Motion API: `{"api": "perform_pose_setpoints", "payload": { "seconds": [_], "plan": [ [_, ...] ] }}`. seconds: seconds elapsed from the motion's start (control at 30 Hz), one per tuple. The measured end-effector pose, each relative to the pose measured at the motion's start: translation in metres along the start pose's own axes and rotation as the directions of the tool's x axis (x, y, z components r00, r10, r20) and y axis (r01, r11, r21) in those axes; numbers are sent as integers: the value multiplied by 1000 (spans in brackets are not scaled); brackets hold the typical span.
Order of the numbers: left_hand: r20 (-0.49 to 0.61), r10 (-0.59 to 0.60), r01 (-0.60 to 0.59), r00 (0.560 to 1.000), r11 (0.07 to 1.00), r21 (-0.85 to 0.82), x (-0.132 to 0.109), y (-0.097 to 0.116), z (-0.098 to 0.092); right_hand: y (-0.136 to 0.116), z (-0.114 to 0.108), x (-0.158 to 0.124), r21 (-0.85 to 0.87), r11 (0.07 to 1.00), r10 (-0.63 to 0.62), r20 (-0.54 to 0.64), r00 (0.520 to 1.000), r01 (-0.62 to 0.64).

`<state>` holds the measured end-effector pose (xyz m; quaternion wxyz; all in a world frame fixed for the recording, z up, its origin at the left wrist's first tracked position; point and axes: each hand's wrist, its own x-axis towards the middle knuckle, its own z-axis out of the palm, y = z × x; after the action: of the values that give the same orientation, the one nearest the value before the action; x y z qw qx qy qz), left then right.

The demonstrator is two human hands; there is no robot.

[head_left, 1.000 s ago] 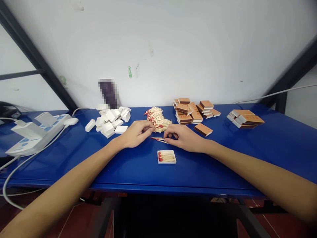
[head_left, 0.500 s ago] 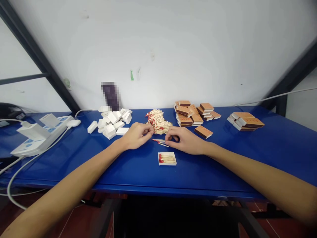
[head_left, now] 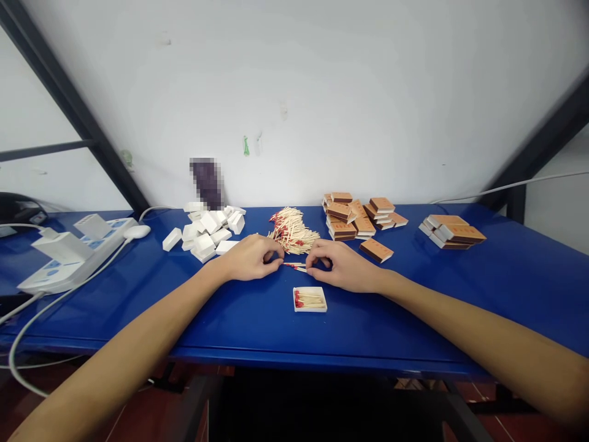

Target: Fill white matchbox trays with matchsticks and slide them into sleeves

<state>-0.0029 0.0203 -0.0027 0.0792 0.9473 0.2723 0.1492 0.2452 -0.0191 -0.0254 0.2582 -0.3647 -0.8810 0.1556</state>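
A few loose matches (head_left: 294,266) lie between my two hands on the blue table. My left hand (head_left: 253,256) is closed, thumb and fingers pinched at the red-headed end of these matches. From the other side, my right hand (head_left: 343,265) pinches their plain ends. Just behind the hands spreads a heap of matches (head_left: 297,232), heads mostly to the left. Nearer to me sits an open white matchbox tray (head_left: 310,309) that holds several matches, heads to the left. My fingers partly hide the matches they grip.
White matchbox trays (head_left: 209,227) are piled at left. Brown matchbox sleeves (head_left: 352,215) stand heaped at right, with a single sleeve (head_left: 376,250) in front. Further right are stacked filled-in matchboxes (head_left: 453,231). A power strip (head_left: 78,255) with cables lies far left.
My left hand has come down from the edge of the heap to the heads of the loose matches. My right hand stays at their other end. The view has shifted slightly.
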Motion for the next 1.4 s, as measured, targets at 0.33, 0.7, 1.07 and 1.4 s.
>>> {"api": "perform_pose_setpoints", "payload": {
  "seconds": [0.33,0.7,1.07,1.4],
  "plan": [
    [26,-8,8,1000,1000,-10,-3,1,1,2,3,1,-14,1000,7,-33,999,-7],
    [57,16,-14,998,999,-36,-3,-1,-1,5,8,0,-75,994,73,-70,995,-78],
    [87,36,-25,996,992,-122,-1,-2,5,6,7,1,-15,999,33,-54,998,-34],
    [38,31,-25,999,987,-159,1,4,6,4,6,-1,-9,998,59,-49,997,-60]
  ]
}}
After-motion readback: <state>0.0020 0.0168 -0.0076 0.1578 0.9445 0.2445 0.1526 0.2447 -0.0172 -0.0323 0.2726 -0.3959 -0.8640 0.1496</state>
